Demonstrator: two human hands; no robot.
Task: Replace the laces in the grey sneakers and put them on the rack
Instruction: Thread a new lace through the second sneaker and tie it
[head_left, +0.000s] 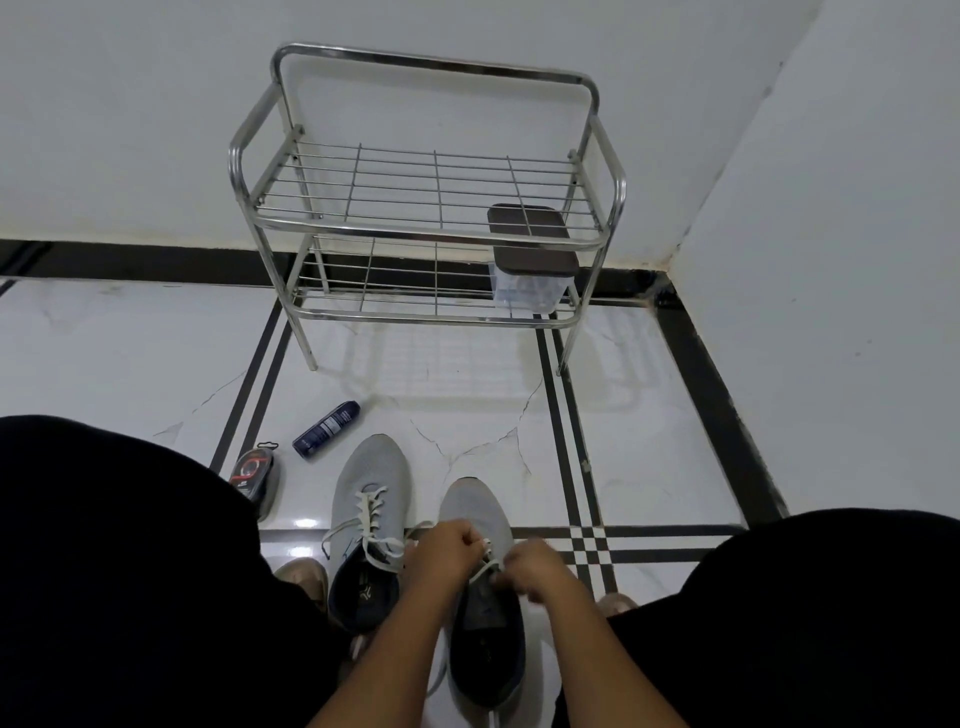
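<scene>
Head view, lower centre: left hand (441, 553) and right hand (530, 569) each pinch the white lace (485, 569) over the right grey sneaker (475, 512) (lacing step, I judge); next, the steel rack (426, 228) at upper centre.

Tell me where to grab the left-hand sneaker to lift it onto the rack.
Take the left-hand sneaker at its open dark collar, from above and behind: the heel faces you, the opening gapes upward, so fingers hook inside with the thumb outside the heel, clear of the loose laces.
</scene>
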